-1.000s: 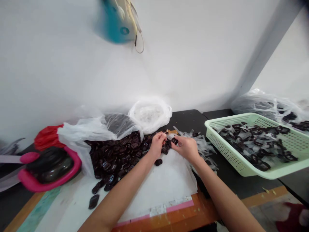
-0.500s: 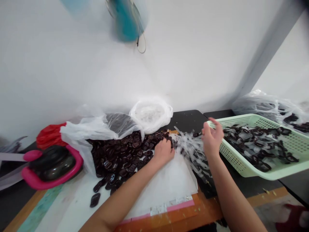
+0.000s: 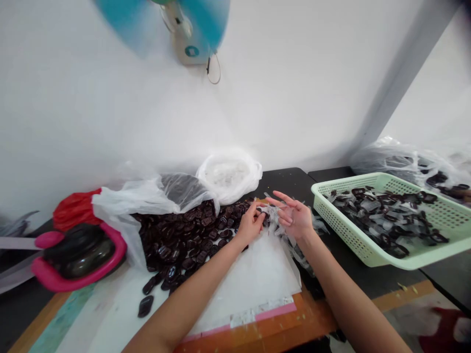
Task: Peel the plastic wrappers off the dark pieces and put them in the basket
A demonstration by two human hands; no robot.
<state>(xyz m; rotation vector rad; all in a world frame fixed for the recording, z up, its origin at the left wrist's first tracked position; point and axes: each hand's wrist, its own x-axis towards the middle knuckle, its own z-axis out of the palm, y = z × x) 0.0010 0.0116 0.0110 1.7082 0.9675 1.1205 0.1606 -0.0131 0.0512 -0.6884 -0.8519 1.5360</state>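
My left hand (image 3: 250, 226) is at the right end of a heap of small, glossy, dark oval plastic pieces (image 3: 184, 230). Its thumb and fingers pinch one dark plastic piece, which is partly hidden. Facing it, my right hand (image 3: 297, 220) is open, fingers spread and pointing left, with nothing visible in them. Below and around the right hand lies a tangle of clear plastic strips (image 3: 300, 252). A pale green basket (image 3: 360, 245) to the right holds several dark pieces with clear strips attached.
A white plastic bag (image 3: 128, 198) lies over the heap's back. Behind stands a bag-lined bowl (image 3: 230, 176). Far left is a pink-rimmed black object (image 3: 81, 252) beside a red bag (image 3: 75, 208). A blue fan (image 3: 206, 24) hangs on the wall; another clear bag (image 3: 415, 159) lies behind the basket.
My right hand has moved left from the basket's edge towards my left hand, its fingers spreading. My left hand has lifted slightly, pinching a dark piece. The view has shifted a little.
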